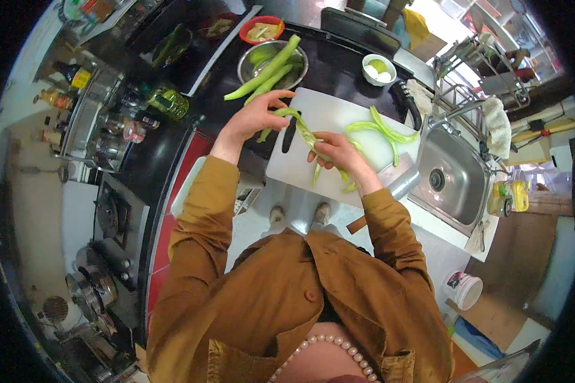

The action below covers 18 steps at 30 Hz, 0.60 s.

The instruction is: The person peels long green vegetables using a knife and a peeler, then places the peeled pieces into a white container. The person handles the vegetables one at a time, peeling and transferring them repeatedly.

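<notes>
My left hand (261, 114) and my right hand (338, 152) hold a split, light green bean pod (304, 129) between them, above the left part of a white cutting board (294, 167). Several opened green pods (381, 127) lie on the board's right side, and more pieces lie under and beside my right hand. A cleaver (400, 174) with a wide metal blade rests at the board's lower right edge. Beyond my left hand, long whole green pods (268, 74) lean across a steel bowl (243, 62).
A red bowl of food (262, 29) stands behind the steel bowl. A white bowl (379, 70) holds eggs and a green round fruit. To the right is a steel sink (453, 184) with a faucet (448, 119); to the left, an oil bottle (170, 103) and a gas stove (112, 215).
</notes>
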Tool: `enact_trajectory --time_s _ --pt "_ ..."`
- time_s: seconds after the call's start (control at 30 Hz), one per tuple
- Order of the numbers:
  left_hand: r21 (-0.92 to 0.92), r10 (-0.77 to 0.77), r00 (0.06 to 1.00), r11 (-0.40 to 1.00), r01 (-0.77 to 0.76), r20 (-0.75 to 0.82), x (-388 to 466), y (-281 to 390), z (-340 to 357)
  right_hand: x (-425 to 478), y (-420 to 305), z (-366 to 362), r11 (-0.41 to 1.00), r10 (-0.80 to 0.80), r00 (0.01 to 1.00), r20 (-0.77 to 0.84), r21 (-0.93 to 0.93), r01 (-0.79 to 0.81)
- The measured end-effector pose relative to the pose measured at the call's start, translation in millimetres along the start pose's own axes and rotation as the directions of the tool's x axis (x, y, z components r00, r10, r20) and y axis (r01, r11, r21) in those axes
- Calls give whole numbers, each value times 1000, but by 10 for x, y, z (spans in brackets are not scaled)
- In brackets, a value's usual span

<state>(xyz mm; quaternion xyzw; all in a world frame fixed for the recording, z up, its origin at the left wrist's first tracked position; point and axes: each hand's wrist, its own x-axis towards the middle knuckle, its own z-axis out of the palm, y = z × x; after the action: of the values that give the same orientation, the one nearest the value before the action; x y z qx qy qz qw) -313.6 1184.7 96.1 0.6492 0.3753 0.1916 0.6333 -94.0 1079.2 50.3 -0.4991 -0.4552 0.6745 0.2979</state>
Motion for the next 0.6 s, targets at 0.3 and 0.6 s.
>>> enact_trajectory --time_s 0.3,0.6 --pt "406 340 934 873 -270 -111 -535 -4 -750 240 -145 780 972 -138 955 264 222 80" --pt "367 480 867 837 -405 -138 -1179 78 -1157 411 -456 1384 976 -216 927 307 65 206"
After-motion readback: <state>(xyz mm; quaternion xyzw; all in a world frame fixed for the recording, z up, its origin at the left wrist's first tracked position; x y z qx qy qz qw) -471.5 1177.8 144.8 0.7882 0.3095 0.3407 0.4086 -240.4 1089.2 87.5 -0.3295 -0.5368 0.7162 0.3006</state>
